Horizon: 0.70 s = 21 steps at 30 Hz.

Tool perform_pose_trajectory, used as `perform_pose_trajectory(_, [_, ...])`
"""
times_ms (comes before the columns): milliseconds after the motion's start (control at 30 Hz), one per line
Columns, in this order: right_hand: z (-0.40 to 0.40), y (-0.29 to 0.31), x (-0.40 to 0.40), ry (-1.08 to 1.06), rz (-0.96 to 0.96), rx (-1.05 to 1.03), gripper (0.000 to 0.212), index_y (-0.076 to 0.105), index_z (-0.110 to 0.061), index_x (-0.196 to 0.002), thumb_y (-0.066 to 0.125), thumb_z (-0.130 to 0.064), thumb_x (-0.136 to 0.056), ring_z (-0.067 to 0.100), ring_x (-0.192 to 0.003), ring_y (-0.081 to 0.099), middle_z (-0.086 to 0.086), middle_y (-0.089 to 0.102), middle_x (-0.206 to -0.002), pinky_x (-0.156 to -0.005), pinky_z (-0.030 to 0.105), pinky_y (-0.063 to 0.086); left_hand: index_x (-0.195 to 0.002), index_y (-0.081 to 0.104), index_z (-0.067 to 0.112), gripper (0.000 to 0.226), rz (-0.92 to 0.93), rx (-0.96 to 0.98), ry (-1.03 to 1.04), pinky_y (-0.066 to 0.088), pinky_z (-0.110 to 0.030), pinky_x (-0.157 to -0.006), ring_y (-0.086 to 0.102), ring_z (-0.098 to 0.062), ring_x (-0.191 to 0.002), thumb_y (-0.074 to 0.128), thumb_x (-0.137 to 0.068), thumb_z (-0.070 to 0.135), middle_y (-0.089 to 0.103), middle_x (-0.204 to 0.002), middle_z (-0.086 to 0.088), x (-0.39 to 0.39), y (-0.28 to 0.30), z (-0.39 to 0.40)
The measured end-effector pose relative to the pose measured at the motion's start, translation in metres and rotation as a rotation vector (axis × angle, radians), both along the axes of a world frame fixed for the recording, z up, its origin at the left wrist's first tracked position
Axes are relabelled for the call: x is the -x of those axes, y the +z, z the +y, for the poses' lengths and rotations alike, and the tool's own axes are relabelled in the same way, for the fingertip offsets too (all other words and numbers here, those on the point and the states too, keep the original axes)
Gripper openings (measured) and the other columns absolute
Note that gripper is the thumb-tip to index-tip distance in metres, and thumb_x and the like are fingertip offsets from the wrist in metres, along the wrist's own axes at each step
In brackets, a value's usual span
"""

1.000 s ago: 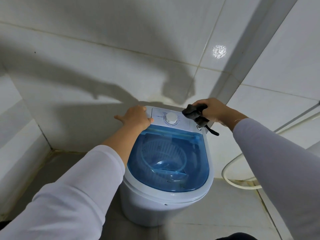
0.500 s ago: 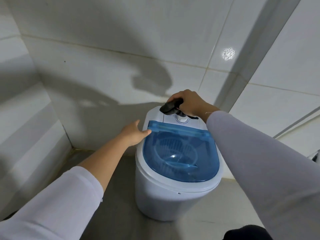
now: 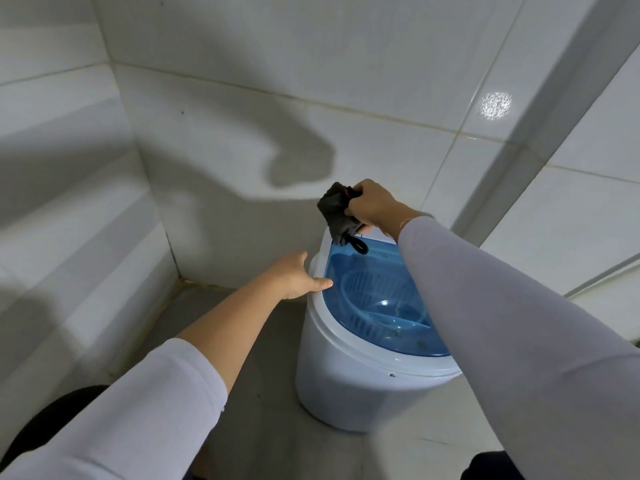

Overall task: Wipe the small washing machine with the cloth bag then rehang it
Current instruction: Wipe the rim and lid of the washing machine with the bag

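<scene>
A small white washing machine (image 3: pixel 349 386) with a clear blue lid (image 3: pixel 377 299) stands on the floor near the tiled corner. My right hand (image 3: pixel 372 206) grips a dark grey cloth bag (image 3: pixel 337 213) just above the machine's back left edge; the bag hangs down with a black loop dangling over the lid. My right arm hides the control panel. My left hand (image 3: pixel 298 277) rests with fingers straight against the machine's left rim, thumb on the rim by the lid.
White tiled walls meet in a corner (image 3: pixel 178 278) to the left behind the machine. A raised tiled pillar edge (image 3: pixel 519 161) runs up the wall on the right. Grey floor (image 3: pixel 270 427) lies left of and in front of the machine.
My right hand has lifted the cloth bag off the control panel and moved it to the machine's back left edge. My left hand stays at the left rim. The view has shifted left.
</scene>
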State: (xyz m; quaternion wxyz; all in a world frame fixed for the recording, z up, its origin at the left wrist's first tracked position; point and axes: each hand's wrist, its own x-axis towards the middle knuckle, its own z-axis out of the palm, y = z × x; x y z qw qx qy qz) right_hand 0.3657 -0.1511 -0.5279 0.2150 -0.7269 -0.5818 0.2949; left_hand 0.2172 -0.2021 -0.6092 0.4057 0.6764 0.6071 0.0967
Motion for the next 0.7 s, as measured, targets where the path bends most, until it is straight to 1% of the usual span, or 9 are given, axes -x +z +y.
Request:
perform_pose_trajectory(67, [-0.002, -0.006, -0.001, -0.047, 0.088, 0.052, 0.042, 0.036, -0.008, -0.128, 0.048, -0.004, -0.088, 0.026, -0.075, 0.059, 0.013, 0.05, -0.112, -0.072, 0.041, 0.06, -0.152, 0.015, 0.014, 0.09, -0.001, -0.009, 0.004, 0.029, -0.036, -0.113, 0.025, -0.027, -0.145, 0.065, -0.084, 0.046, 0.019, -0.159, -0.006, 0.001, -0.001, -0.001])
perform_pose_trajectory(133, [-0.006, -0.012, -0.003, -0.053, 0.109, 0.067, 0.05, 0.028, -0.016, -0.132, 0.05, -0.003, -0.089, 0.024, -0.066, 0.058, 0.008, 0.047, -0.101, -0.065, 0.038, 0.06, -0.152, 0.015, 0.014, 0.091, -0.005, -0.015, 0.009, 0.03, -0.036, -0.113, 0.026, -0.026, -0.144, 0.065, -0.084, 0.046, 0.02, -0.159, -0.007, 0.001, -0.002, -0.001])
perform_pose_trajectory(200, [-0.011, -0.017, -0.003, 0.016, -0.08, -0.011, 0.056, 0.027, -0.025, -0.134, 0.048, -0.002, -0.087, 0.027, -0.067, 0.059, 0.006, 0.049, -0.09, -0.065, 0.038, 0.059, -0.152, 0.015, 0.013, 0.091, -0.008, -0.023, 0.012, 0.031, -0.036, -0.113, 0.026, -0.027, -0.144, 0.066, -0.083, 0.046, 0.021, -0.159, -0.007, 0.001, -0.003, -0.001])
perform_pose_trajectory(300, [-0.013, -0.02, -0.003, 0.152, -0.425, -0.16, 0.064, 0.034, -0.033, -0.137, 0.045, 0.002, -0.085, 0.03, -0.083, 0.053, 0.014, 0.045, -0.117, -0.071, 0.033, 0.049, -0.152, 0.015, 0.013, 0.091, -0.007, -0.027, 0.014, 0.029, -0.036, -0.113, 0.026, -0.027, -0.144, 0.065, -0.083, 0.047, 0.02, -0.159, -0.007, 0.001, -0.004, -0.001])
perform_pose_trajectory(367, [-0.013, -0.02, -0.002, 0.209, -0.487, -0.195, 0.057, 0.047, -0.032, -0.131, 0.044, 0.003, -0.085, 0.033, -0.098, 0.054, 0.012, 0.04, -0.128, -0.08, 0.032, 0.047, -0.151, 0.016, 0.013, 0.091, -0.012, -0.033, 0.015, 0.03, -0.037, -0.114, 0.027, -0.027, -0.144, 0.066, -0.083, 0.047, 0.021, -0.158, -0.007, 0.001, -0.005, -0.001])
perform_pose_trajectory(433, [-0.016, -0.019, 0.0, 0.261, -0.535, -0.153, 0.046, 0.055, -0.026, -0.128, 0.043, -0.003, -0.089, 0.03, -0.119, 0.048, 0.009, 0.042, -0.134, -0.096, 0.031, 0.04, -0.151, 0.016, 0.013, 0.093, -0.012, -0.038, 0.017, 0.031, -0.039, -0.114, 0.027, -0.027, -0.144, 0.066, -0.082, 0.048, 0.022, -0.158, -0.007, 0.002, -0.007, 0.0])
perform_pose_trajectory(500, [-0.018, -0.02, 0.002, 0.316, -0.575, -0.082, 0.04, 0.051, -0.021, -0.134, 0.042, -0.02, -0.095, 0.025, -0.132, 0.039, 0.009, 0.043, -0.141, -0.106, 0.032, 0.032, -0.151, 0.016, 0.014, 0.093, 0.008, -0.049, 0.015, 0.031, -0.04, -0.115, 0.028, -0.027, -0.143, 0.066, -0.082, 0.049, 0.022, -0.158, -0.007, 0.002, -0.008, 0.0])
perform_pose_trajectory(567, [-0.023, -0.022, 0.004, 0.345, -0.607, -0.039, 0.049, 0.044, -0.019, -0.139, 0.045, -0.037, -0.094, 0.026, -0.136, 0.036, 0.01, 0.038, -0.147, -0.109, 0.036, 0.031, -0.151, 0.016, 0.014, 0.092, 0.024, -0.063, 0.008, 0.03, -0.041, -0.115, 0.028, -0.028, -0.143, 0.065, -0.082, 0.049, 0.023, -0.158, -0.007, 0.001, -0.009, 0.0])
perform_pose_trajectory(700, [-0.026, -0.032, 0.003, 0.331, -0.656, -0.027, 0.054, 0.037, -0.022, -0.144, 0.045, -0.041, -0.094, 0.031, -0.133, 0.04, 0.012, 0.036, -0.148, -0.107, 0.038, 0.034, -0.151, 0.016, 0.015, 0.092, 0.057, -0.08, 0.001, 0.029, -0.043, -0.116, 0.027, -0.029, -0.143, 0.064, -0.082, 0.051, 0.023, -0.158, -0.007, 0.001, -0.012, 0.001])
